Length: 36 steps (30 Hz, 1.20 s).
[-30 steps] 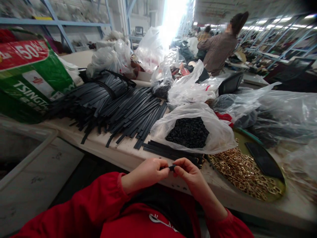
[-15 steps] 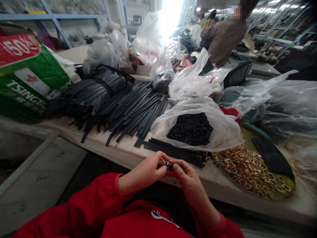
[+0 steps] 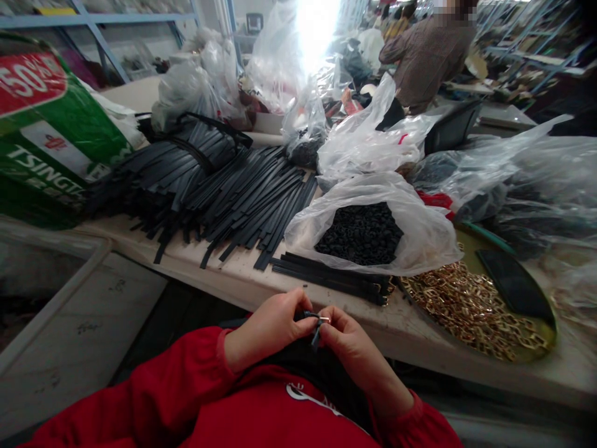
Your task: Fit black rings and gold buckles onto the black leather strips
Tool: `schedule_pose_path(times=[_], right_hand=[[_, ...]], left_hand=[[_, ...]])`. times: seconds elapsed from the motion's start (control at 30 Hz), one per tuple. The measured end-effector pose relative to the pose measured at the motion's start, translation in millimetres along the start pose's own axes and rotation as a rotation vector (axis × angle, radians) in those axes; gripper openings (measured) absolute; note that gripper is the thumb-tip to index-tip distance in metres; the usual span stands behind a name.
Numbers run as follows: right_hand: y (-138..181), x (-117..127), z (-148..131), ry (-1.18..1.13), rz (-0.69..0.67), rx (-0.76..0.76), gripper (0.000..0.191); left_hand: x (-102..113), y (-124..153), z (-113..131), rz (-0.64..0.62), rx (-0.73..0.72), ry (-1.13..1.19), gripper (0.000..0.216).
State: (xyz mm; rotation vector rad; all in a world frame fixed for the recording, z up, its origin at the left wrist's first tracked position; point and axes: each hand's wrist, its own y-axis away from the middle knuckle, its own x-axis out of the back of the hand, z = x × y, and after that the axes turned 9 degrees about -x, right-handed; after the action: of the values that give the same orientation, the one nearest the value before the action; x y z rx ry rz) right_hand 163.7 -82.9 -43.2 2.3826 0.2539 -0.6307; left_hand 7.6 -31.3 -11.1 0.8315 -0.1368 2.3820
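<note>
My left hand (image 3: 273, 326) and my right hand (image 3: 347, 345) meet just below the table's front edge, fingers pinched together on a thin black strap (image 3: 316, 333) with a small metal piece at its end. The strap hangs down between my thumbs. Both sleeves are red. Right ahead on the table lie a few finished black straps (image 3: 333, 279) with gold ends. Behind them an open clear bag of small black loops (image 3: 361, 231) sits. A round tray of gold buckles (image 3: 471, 308) stands to the right of my hands.
A large pile of loose black straps (image 3: 224, 193) covers the table's left middle. A green and red carton (image 3: 44, 134) stands far left. Clear plastic bags (image 3: 522, 180) crowd the back and right. A dark flat case (image 3: 513, 283) rests on the tray. Another person (image 3: 426, 53) stands at the back.
My hands have dropped slightly toward my body and turned the strap, so its end now points down between my fingers. The view has tilted a little downward.
</note>
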Motion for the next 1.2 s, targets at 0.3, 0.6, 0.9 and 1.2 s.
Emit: schedule_pose_path(times=[0.3,0.6,0.9,1.2], right_hand=[[0,-1,9,0.185,0.362,0.302,0.027],[15,5,15,0.58,0.259,0.249,0.02],[25,9,26,0.774,0.137,0.358,0.012],[17,1,42,0.332,0.34,0.18,0.026]], left_hand=[[-7,15,3,-0.058,0.108,0.585,0.012],[-7,19,1,-0.268,0.232,0.688,0.024],[-17,25,-4,-0.263,0.284,0.661,0.023],[-10,22,2,-0.481,0.141,0.338,0.032]])
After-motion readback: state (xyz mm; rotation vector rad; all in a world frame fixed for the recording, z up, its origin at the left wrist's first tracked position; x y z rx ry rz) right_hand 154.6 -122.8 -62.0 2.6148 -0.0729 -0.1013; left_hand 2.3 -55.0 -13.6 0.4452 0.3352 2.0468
